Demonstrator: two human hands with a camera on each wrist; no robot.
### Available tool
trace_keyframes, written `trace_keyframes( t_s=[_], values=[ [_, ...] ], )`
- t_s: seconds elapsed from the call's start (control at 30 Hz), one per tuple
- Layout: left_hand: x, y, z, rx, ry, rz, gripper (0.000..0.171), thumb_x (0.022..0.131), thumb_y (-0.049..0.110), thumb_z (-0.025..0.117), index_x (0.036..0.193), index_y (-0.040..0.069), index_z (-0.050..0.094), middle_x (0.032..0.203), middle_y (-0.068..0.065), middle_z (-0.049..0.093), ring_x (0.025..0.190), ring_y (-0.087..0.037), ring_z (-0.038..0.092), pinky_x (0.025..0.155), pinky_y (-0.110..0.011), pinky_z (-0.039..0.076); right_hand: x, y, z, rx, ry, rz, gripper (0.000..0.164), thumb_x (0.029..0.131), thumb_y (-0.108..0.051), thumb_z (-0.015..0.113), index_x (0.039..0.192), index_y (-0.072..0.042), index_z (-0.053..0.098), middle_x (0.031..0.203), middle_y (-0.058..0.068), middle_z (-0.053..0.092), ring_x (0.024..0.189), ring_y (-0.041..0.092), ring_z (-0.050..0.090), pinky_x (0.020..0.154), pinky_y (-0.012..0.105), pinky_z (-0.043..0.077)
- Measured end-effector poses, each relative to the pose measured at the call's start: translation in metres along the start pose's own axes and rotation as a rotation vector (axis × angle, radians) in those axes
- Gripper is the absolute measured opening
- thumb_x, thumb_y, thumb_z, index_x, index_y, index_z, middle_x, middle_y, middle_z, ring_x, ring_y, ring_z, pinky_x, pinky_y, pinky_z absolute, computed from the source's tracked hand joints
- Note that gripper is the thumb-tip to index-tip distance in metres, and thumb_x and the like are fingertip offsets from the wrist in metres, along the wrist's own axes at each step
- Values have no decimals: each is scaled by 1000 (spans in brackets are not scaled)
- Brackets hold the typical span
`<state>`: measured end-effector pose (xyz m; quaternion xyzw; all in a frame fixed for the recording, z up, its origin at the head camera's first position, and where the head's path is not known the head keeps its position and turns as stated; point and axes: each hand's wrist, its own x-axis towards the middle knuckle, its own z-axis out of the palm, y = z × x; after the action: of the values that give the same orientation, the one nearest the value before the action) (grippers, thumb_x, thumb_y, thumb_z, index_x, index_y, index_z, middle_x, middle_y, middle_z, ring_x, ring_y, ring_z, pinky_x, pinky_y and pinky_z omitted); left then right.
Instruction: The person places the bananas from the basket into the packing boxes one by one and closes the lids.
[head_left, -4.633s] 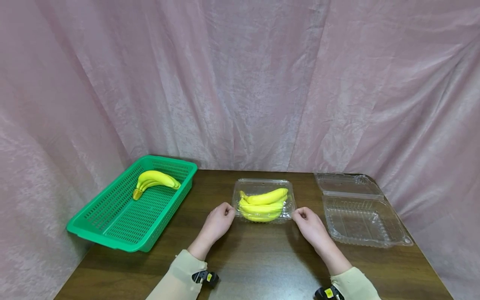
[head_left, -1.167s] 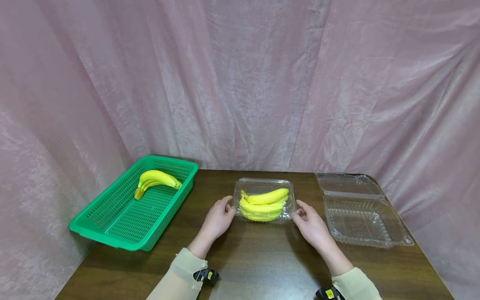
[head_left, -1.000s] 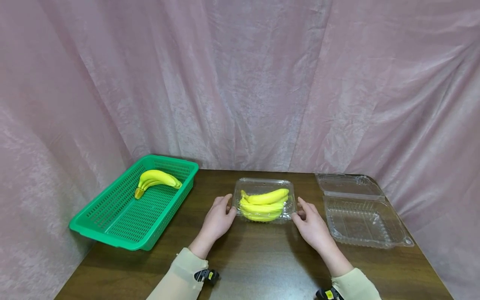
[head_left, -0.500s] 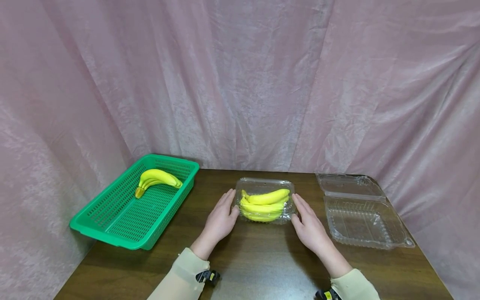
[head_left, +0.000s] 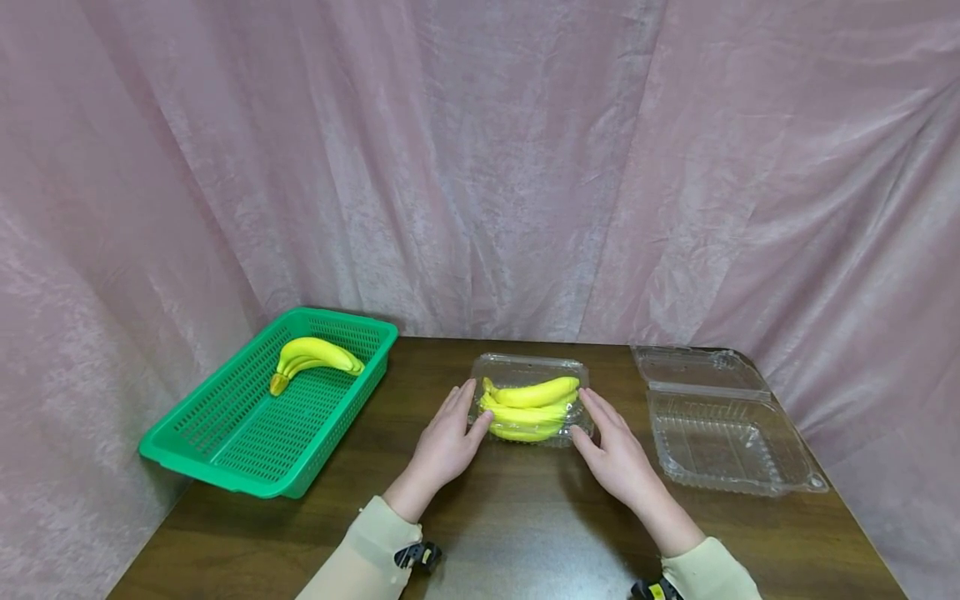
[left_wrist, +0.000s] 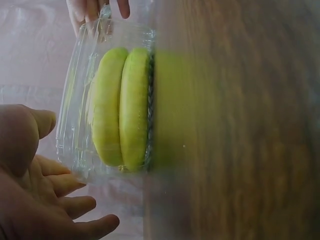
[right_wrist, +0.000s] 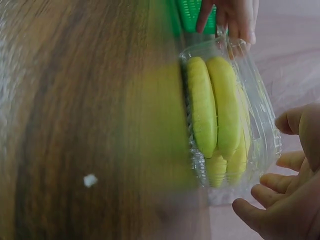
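A clear plastic clamshell box [head_left: 529,365] sits mid-table with its lid down over a bunch of bananas [head_left: 527,410]. My left hand [head_left: 444,442] lies along the box's left side, fingers extended, thumb near the front left corner. On the opposite side my right hand [head_left: 617,454] mirrors it, its thumb by the front right corner. In the left wrist view the left fingers [left_wrist: 65,182] are spread at the box's end, curled round nothing. The right wrist view has the right fingers [right_wrist: 270,187] similarly loose beside the box; whether they touch it, I cannot tell.
At the left stands a green perforated basket [head_left: 191,475] with another banana bunch [head_left: 315,357] in it. A second clear clamshell box [head_left: 731,442] lies unfolded at the right, near the table's edge. Pink curtains [head_left: 480,167] hang behind the brown table [head_left: 517,533].
Both hands have gone from pinching the box's front corners to extended fingers along its sides. The thumbs have shifted inward over the front edge. The box stays in place.
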<state>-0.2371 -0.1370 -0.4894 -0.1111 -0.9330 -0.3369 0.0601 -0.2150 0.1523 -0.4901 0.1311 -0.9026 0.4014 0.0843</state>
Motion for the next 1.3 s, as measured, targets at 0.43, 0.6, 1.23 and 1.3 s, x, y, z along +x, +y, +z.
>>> trace_keyframes(
  t_s=[0.43, 0.6, 1.23, 1.3],
  values=[
    [-4, 6, 0, 86, 37, 9, 71, 114, 39, 63, 168, -1, 41, 171, -21, 44, 161, -40, 36, 126, -59, 36, 0, -1, 0, -59, -21, -25, 67, 114, -30, 66, 170, -5, 41, 175, 23, 35, 157, 48, 38, 120, 71, 38],
    [-3, 5, 0, 92, 48, 11, 71, 114, 40, 63, 168, -1, 41, 171, -21, 44, 161, -39, 36, 126, -59, 36, 3, -2, 1, -93, -18, -40, 66, 113, -27, 69, 169, -4, 43, 174, 24, 37, 155, 48, 42, 117, 71, 42],
    [7, -8, -10, 89, 43, -23, 73, 115, 40, 62, 169, -3, 39, 172, -22, 41, 161, -42, 35, 125, -61, 37, 28, -9, 13, -137, -58, -47, 64, 111, -25, 68, 168, -5, 45, 174, 22, 37, 154, 45, 45, 113, 70, 45],
    [8, -10, -11, 85, 38, -34, 73, 115, 41, 61, 169, -2, 37, 173, -22, 40, 162, -41, 34, 125, -61, 37, 31, -9, 16, -143, -63, -46, 65, 111, -25, 68, 168, -5, 45, 175, 22, 37, 154, 45, 45, 113, 70, 46]
  ],
)
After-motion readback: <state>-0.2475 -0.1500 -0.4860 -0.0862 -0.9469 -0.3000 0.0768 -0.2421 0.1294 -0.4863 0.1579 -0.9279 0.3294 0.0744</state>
